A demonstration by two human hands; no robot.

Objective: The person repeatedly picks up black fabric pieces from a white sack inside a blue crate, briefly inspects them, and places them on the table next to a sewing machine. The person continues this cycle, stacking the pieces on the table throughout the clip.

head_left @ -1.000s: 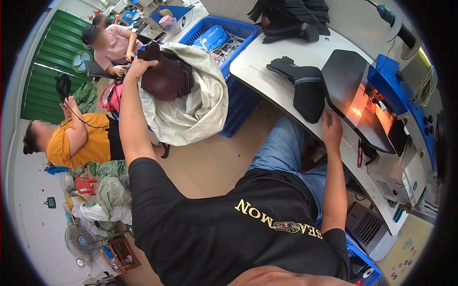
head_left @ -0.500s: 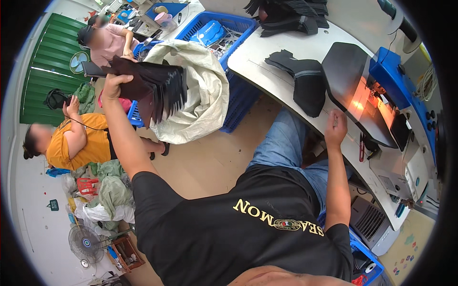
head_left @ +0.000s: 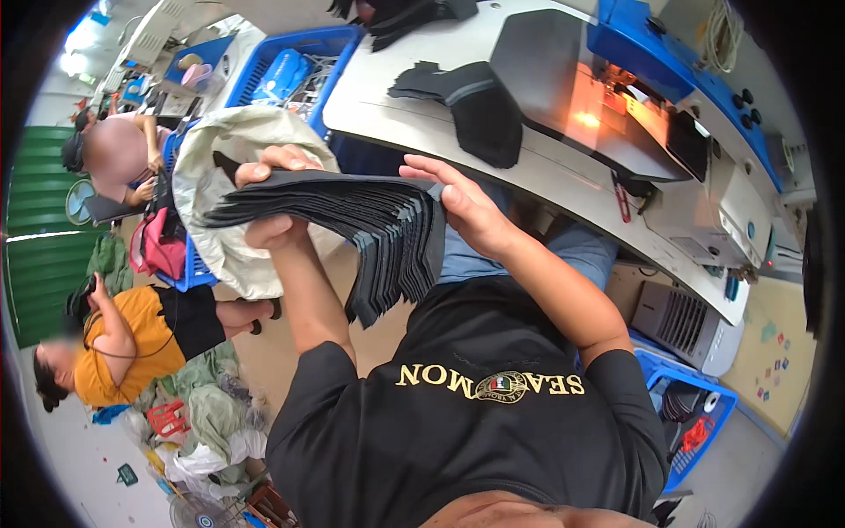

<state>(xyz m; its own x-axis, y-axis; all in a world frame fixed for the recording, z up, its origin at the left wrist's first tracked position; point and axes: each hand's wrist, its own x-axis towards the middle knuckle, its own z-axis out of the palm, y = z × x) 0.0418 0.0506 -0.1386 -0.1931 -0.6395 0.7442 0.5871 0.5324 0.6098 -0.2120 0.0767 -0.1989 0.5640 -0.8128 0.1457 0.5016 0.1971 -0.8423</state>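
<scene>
A thick stack of black cut fabric pieces (head_left: 352, 198) is held up in front of my chest, its layered edges fanned and its right part drooping. My left hand (head_left: 277, 220) is closed round the stack's left part, fingers over the top and thumb below. With fingers stretched out, my right hand (head_left: 466, 207) lies against the stack's right end. Behind the left hand stands an open whitish woven sack (head_left: 207, 163). Another small pile of black fabric pieces (head_left: 484, 114) rests on the white worktable (head_left: 374, 97).
A sewing machine with a lit needle area (head_left: 616, 84) stands on the table, with red-handled snips (head_left: 622, 198) at its near edge. A blue basket (head_left: 339, 48) is beyond the sack. Two people (head_left: 132, 339) are on the left; a blue crate (head_left: 695, 422) is low right.
My left hand has brought the fabric stack in from the left to before my chest. The right hand has moved left from the table edge to the stack's end. The view has shifted right.
</scene>
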